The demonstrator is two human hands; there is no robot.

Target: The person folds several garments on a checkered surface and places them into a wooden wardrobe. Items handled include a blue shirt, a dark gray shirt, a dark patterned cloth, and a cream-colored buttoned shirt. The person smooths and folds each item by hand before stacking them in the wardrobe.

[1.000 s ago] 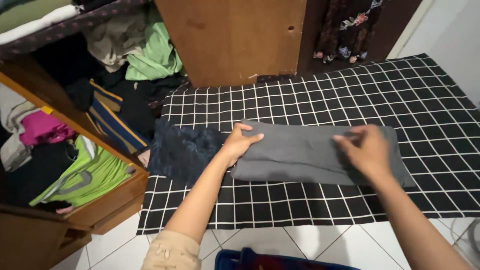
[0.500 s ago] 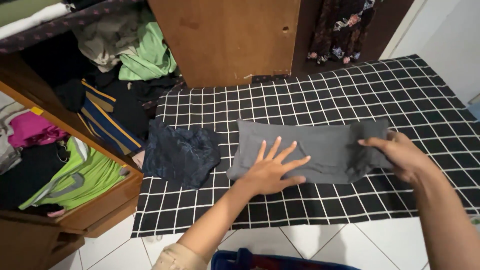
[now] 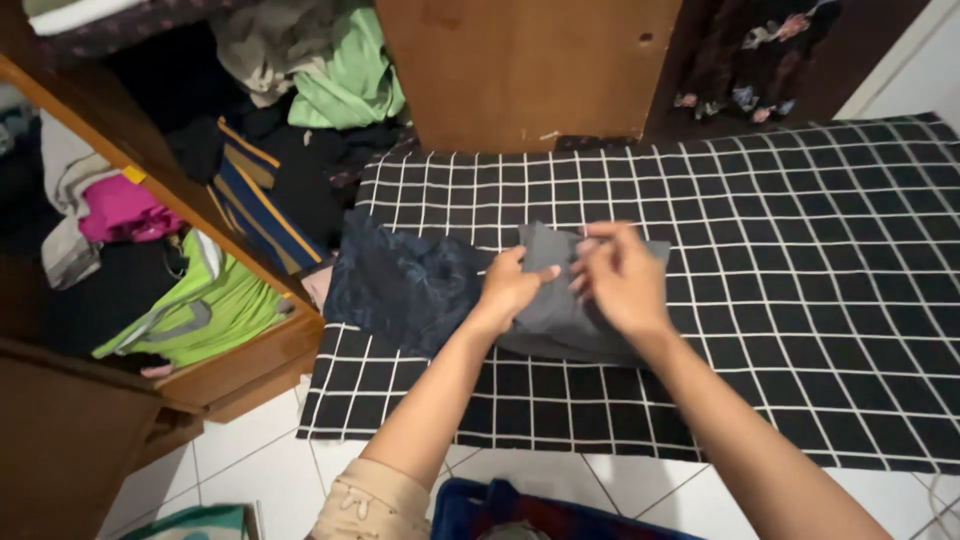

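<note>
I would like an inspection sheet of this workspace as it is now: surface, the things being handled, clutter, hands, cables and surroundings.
Surface: black cloth with white grid, spread flat over white floor tiles.
Things in hand: folded grey garment, lying on the cloth; dark blue folded garment lies at its left edge.
Clutter: blue item at the bottom edge, kind unclear.
Hands: left hand and right hand both pinch the grey garment's top layer.
Cables: nothing seen.
Surroundings: open wooden wardrobe with loose clothes, among them a green garment and a pink one.
</note>
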